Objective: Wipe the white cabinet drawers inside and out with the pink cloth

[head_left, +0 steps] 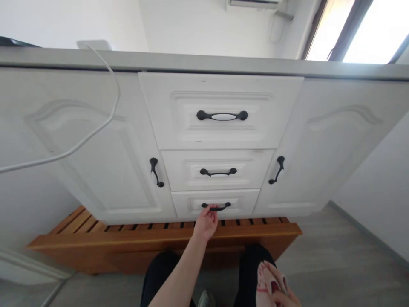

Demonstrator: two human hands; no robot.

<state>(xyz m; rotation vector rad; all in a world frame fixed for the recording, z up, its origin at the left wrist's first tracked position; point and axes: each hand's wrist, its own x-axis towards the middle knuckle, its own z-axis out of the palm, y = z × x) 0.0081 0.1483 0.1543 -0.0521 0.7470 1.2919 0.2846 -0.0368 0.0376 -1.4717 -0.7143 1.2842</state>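
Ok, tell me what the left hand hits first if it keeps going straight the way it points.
The left hand points up at the bottom drawer's handle. Its fingertips look to be at or on that black handle, so it meets the handle first, then the bottom drawer front behind it. Actual contact is hard to confirm.

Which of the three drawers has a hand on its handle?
The bottom drawer: the left hand grips its black handle. The middle and top drawers' handles are untouched.

One head camera looks forward and down from close range. It faces a white cabinet point(220, 140) front, low near the floor point(335, 260).
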